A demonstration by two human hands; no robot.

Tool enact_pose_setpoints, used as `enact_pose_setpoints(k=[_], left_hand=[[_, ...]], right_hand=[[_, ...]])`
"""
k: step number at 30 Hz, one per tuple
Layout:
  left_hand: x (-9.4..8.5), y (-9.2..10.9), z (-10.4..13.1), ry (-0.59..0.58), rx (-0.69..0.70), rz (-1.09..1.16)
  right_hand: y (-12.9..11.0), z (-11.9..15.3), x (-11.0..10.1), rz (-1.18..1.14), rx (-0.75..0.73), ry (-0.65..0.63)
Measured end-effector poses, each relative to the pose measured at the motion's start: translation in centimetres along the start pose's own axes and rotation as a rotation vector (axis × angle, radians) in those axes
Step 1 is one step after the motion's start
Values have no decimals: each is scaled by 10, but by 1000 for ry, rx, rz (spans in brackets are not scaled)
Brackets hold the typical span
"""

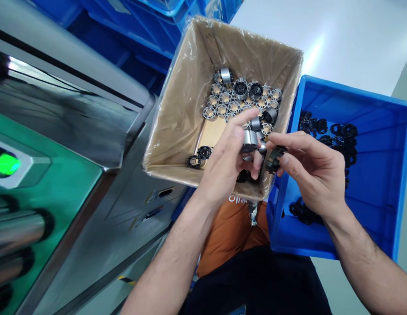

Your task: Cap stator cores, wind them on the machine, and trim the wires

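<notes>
My left hand [225, 157] is closed around a silver metal ring-shaped core [250, 141] with a dark rim, its index finger stretched out. Close beside it, my right hand [311, 168] pinches a black toothed plastic ring [275, 158] between thumb and fingers. The two parts are apart. Both hands are over the near right side of a cardboard box [177, 109] lined with clear plastic. Inside the box stand many silver ring cores [223, 109], some with black plastic on them. Part of the box's near corner is hidden by my hands.
At the right, a blue bin [377, 175] holds loose black plastic rings [344, 142]. A green and grey machine [59, 188] with a lit green button [6, 164] stands at the left. Blue crates [151, 30] are behind the box, beside a white surface [348, 39].
</notes>
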State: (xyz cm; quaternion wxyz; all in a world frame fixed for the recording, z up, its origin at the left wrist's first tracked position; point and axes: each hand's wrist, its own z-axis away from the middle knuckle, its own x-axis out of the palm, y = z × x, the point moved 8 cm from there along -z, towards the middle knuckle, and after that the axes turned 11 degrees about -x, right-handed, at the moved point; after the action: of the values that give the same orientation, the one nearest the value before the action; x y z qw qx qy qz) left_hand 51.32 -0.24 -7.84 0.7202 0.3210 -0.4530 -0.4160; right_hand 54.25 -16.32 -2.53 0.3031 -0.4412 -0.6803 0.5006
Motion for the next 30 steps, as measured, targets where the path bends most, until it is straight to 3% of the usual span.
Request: enact_pose_setpoints(k=[4, 8, 14, 22, 30], left_hand=[[5, -4, 2, -134, 49, -97], [8, -13, 4, -162, -18, -74], [12, -10, 6, -186, -86, -81], [12, -14, 6, -186, -72, -56], [17, -14, 9, -285, -96, -15]], right_hand=[[-1, -1, 0, 108, -60, -11], [1, 0, -1, 150, -75, 27], [-14, -3, 1, 280, -273, 17], [-3, 3, -3, 254, -121, 106], [-1, 4, 0, 277, -176, 129]])
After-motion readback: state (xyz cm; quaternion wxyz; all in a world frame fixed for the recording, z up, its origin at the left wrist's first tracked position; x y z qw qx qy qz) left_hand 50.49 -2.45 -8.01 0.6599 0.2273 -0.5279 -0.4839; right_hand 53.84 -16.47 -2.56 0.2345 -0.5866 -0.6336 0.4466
